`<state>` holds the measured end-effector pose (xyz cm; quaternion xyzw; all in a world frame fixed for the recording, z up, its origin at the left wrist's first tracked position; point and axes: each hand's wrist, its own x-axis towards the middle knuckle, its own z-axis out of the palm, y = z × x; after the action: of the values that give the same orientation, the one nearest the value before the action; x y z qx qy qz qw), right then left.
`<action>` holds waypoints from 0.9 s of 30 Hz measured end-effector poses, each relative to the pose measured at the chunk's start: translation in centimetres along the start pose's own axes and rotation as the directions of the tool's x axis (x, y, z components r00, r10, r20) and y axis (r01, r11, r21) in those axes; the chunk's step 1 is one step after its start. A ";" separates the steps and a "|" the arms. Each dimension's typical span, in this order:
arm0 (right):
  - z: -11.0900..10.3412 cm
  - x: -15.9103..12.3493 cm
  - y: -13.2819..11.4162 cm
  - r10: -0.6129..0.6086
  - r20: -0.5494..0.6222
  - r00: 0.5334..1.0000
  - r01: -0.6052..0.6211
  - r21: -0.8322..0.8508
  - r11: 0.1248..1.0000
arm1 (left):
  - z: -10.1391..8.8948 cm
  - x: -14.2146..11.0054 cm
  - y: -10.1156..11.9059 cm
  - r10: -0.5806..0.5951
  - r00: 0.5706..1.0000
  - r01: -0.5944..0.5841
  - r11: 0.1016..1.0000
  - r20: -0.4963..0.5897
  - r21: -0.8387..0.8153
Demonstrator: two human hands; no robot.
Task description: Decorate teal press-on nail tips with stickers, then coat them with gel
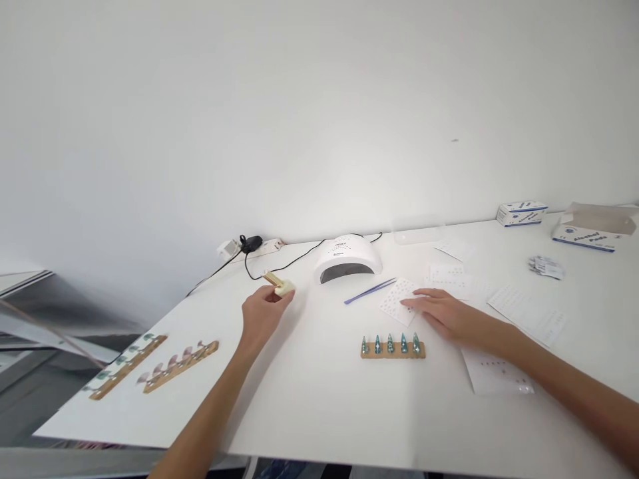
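My left hand (261, 314) is closed round a small cream bottle with a gold cap (279, 286), held just above the white table (319, 406). My right hand (442, 311) lies flat with fingers stretched out on a white sheet of tiny stick-on gems (397, 299). Just in front of that hand, a wooden strip with several blue-green pointed nail tips (393, 347) rests on the table. Purple tweezers (370, 291) lie beside the sheet.
A white nail-curing lamp (348, 259) stands at the back with its black cable. Two more wooden strips of nail tips (152, 366) lie at the left edge. More gem sheets (528, 314), foil packets (546, 267) and two alcohol pad boxes (522, 213) occupy the right.
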<state>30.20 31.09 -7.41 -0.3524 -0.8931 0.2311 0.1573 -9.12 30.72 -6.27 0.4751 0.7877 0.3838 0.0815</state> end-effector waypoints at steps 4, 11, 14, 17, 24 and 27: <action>0.0 -0.4 0.2 0.044 0.006 0.999 -0.044 -0.095 0.995 | 0.8 -1.6 3.8 0.138 0.962 -0.095 0.978 0.236 -0.185; -1.5 -0.8 2.8 0.127 -0.170 0.977 -0.145 -0.097 0.985 | 6.2 -3.6 9.2 0.394 0.699 -0.144 0.895 0.597 -0.423; -2.5 0.4 2.0 0.201 -0.288 0.936 -0.203 0.021 0.979 | 7.9 -4.3 9.6 0.458 0.613 -0.155 0.869 0.644 -0.470; -4.2 2.9 -1.0 0.306 -0.252 0.918 -0.269 0.171 0.948 | 8.5 -4.8 8.9 0.477 0.588 -0.169 0.862 0.654 -0.477; -5.0 10.6 -8.6 0.344 -0.054 0.937 -0.348 -0.123 0.929 | 8.7 -6.1 7.9 0.466 0.667 -0.223 0.869 0.581 -0.441; -4.1 11.7 -9.2 0.302 -0.019 0.953 -0.299 -0.211 0.931 | 9.0 -6.4 7.9 0.474 0.670 -0.227 0.863 0.571 -0.451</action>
<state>18.69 34.61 2.29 -0.4978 -0.8493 0.1586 0.0757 4.12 32.28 -8.65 0.7026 0.5182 0.3277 0.3613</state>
